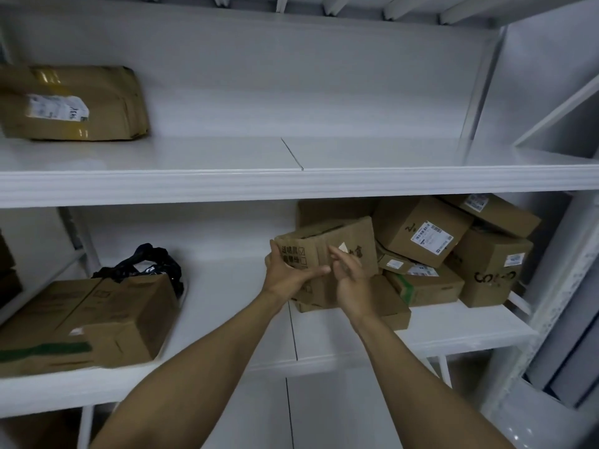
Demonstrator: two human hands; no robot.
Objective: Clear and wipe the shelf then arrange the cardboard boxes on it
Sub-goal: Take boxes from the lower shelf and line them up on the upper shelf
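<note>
A white metal shelf (pixel 291 183) has two levels in view. On the lower level, a worn cardboard box with black print (pixel 353 236) leans at the left of a pile of cardboard boxes (pixel 421 234). My left hand (pixel 288 270) grips this box's left side, thumb on its front. My right hand (pixel 350 280) hovers in front of the box face, fingers apart, blurred. On the upper level, far left, lies a flat taped box with a label (pixel 74 102).
A large cardboard box (pixel 97 315) with a black bag (pixel 152 260) behind it sits at the lower level's left. The right upright (pixel 551 303) of the rack stands beside the pile. Grey panels lean at the far right.
</note>
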